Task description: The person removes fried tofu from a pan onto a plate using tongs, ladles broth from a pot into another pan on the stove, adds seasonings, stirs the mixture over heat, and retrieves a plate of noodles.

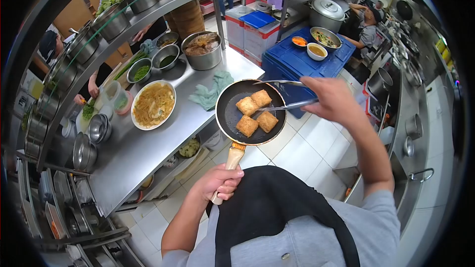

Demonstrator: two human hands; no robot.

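My left hand (220,183) is wrapped around the pale handle of a frying pan (228,103), held up in front of my black apron (282,202). Several golden-brown fried blocks (247,126), which look like tofu, lie in the dark pan. In my right hand (332,98) is a pair of metal tongs (294,104), its two arms spread over the pan. One tong tip reaches between the blocks; the other is near the far rim. Whether the tongs touch a block, I cannot tell.
On the steel counter (163,153) at left are a noodle plate (154,105), a green cloth (212,90), a meat pot (203,59) and bowls of chopped greens. Food bowls rest on a blue lid (287,55). Other people work at far left and back right.
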